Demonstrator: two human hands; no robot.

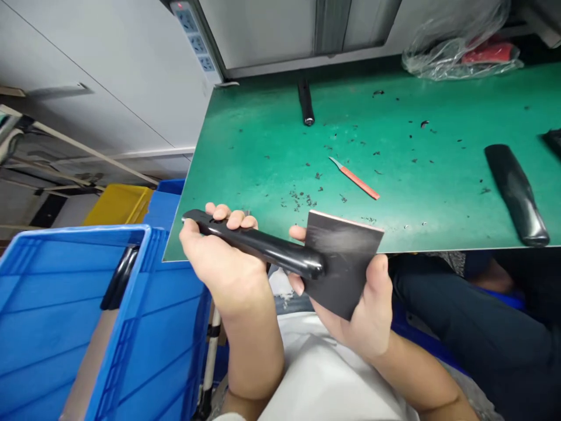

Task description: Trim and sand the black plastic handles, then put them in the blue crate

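Observation:
My left hand (228, 248) is wrapped round a glossy black plastic handle (276, 248), tilted with its rounded end down to the right. That end touches the dark face of a square of sandpaper (339, 263). My right hand (363, 310) grips the sandpaper from behind and below, thumb at its right edge. Beyond the hands, an orange craft knife (357, 181) with a small curved blade lies on the green table (254, 128). Dark shavings (302, 199) are scattered around it.
Other black handles lie at the table's back (305, 104) and right (517, 196). At left stands a blue bin (144, 327) with a black piece (120, 278) inside; behind it is a yellow bin (118, 204). A clear plastic bag (438, 55) sits back right. Another person's leg (473, 327) is at right.

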